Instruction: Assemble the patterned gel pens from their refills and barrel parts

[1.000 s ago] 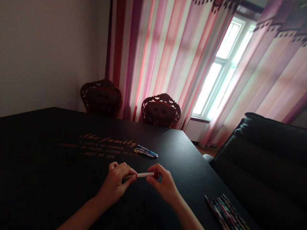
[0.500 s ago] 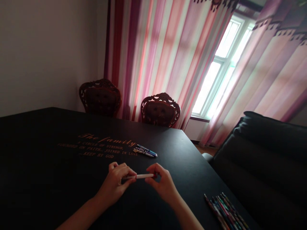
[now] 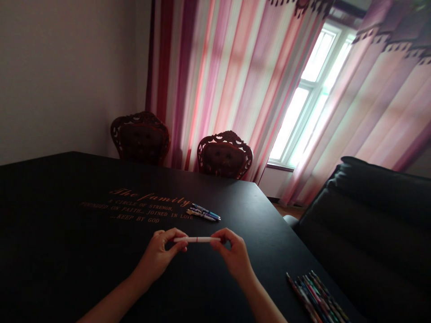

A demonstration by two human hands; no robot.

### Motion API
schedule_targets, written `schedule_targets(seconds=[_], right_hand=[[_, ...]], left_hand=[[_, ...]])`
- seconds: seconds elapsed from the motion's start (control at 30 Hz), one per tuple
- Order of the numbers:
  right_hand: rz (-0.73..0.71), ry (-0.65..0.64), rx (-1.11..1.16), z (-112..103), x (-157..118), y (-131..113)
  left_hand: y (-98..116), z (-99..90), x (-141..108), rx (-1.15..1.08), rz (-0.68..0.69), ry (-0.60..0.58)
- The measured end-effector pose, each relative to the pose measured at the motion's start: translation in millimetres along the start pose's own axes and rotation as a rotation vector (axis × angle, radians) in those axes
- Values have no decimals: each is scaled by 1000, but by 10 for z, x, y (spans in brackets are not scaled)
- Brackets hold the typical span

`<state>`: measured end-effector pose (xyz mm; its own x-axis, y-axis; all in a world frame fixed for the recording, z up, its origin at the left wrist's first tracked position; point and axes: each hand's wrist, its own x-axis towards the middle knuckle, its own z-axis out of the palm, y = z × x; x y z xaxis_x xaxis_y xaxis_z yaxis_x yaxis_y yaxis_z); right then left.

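Observation:
A white pen (image 3: 198,239) with a thin red ring near its middle is held level above the black table (image 3: 101,273). My left hand (image 3: 162,251) pinches its left end between thumb and fingers. Its right end is pinched by my right hand (image 3: 234,252). Just beyond my hands, a small group of blue and white pens (image 3: 204,212) lies on the table beside printed gold lettering (image 3: 150,196).
Several pens (image 3: 316,296) lie side by side near the table's right edge. Two carved chairs (image 3: 225,157) stand at the far side, in front of striped curtains. A dark sofa (image 3: 373,224) is at the right.
The white pen has moved up slightly and turned more level. My left hand has shifted toward its left end, uncovering more of the barrel. The pens on the table have not moved.

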<state>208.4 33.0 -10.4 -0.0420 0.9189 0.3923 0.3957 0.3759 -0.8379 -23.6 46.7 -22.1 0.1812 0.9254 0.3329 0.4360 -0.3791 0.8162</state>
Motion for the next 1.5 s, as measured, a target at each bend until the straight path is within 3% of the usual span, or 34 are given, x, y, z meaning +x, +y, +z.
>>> schedule_targets(seconds=[0.23,0.5,0.67,1.07,1.27,1.5], right_hand=[[-12,-36,-26,17,-7,12],[38,48,163,26,18,60],[36,56,170,23,4,6],[39,49,176,25,7,38],[28,34,151,49,-3,-9],[9,29,133,75,-28,-29]], left_hand=[[13,-12,-4,-85,25,31],[5,-3,21,-993,-323,-94],[1,-4,31,-1180,-399,-123],[-90,22,31,-1093,-370,-84],[-2,13,35,-1055,-357,-10],[76,10,-5,-819,-238,-1]])
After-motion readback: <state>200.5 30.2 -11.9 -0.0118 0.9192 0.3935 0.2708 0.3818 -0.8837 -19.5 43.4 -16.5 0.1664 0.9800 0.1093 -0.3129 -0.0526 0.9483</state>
